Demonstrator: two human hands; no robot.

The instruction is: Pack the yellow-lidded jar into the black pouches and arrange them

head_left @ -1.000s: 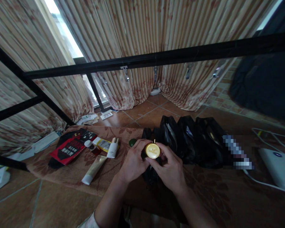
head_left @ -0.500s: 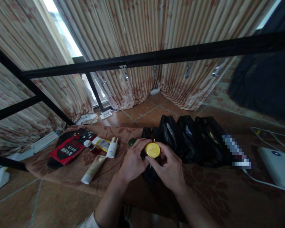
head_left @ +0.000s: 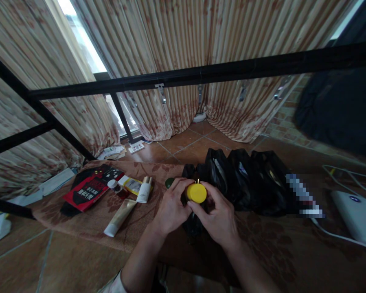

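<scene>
Between my two hands is a round yellow case point(head_left: 196, 193) with a short gold stem at its top edge; its exact kind is not clear. My left hand point(head_left: 174, 205) grips its left side, fingers behind and thumb at the lower rim. On the other side my right hand point(head_left: 215, 209) has its thumb at the bottom edge and its fingers curled around the right. Just left of my left fingers lies a dark green round thing point(head_left: 169, 182). Below and behind the hands is the black fabric organizer point(head_left: 242, 179), its open compartments holding small items.
On the brown patterned cloth point(head_left: 88, 221) at left lie a red-and-black packet point(head_left: 86, 191), a small white-capped bottle point(head_left: 117, 187), a white bottle point(head_left: 144, 191) and a cream tube point(head_left: 121, 217). A white power bank point(head_left: 355, 215) with a cable sits at right. A black rail point(head_left: 183, 77) crosses ahead.
Both hands keep their grip on the round yellow case. Its face has tilted slightly and now shows less shine; otherwise the scene is almost the same.
</scene>
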